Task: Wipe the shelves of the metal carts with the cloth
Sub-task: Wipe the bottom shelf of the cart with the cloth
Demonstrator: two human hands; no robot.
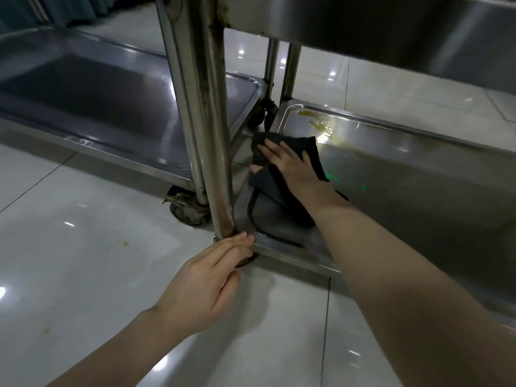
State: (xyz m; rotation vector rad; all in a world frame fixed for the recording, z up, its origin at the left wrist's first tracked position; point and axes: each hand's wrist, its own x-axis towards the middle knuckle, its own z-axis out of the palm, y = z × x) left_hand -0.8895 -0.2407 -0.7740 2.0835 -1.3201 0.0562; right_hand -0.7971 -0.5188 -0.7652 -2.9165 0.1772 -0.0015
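- Far left, beyond the post: second cart's lower shelf (117, 88), bare and dull-shining, castor (190, 212) resting on the tiled floor (83, 247); not being touched now.
- Left of centre: near cart's corner post (215, 135), streaked with rust-brown grime, standing upright between the two carts.
- At the post's foot: left hand (203, 286) laid flat, fingertips touching the shelf's corner rim beside the post; grip released, grasping nothing. Probably placed there to steady the wheeled cart, or the crouched body, against the push of wiping.
- Right of the post: dark cloth (282, 188) spread on the near cart's bottom shelf (418, 174), close to its left end, one edge trailing toward the front rim.
- On top of the cloth: right hand (287, 160), palm down, fingers splayed, thumb tip showing at the left edge. Grip not clenched; cloth pinned flat beneath the palm, likely so that a broad patch rubs at once.
- Just beyond the fingertips: yellowish-brown smear (318, 121) in the shelf's back-left corner, near the cloth yet apart from it; seemingly the next patch to reach.
- Above right: upper shelf's underside (391, 26) overhanging, which explains the low reach beneath it.
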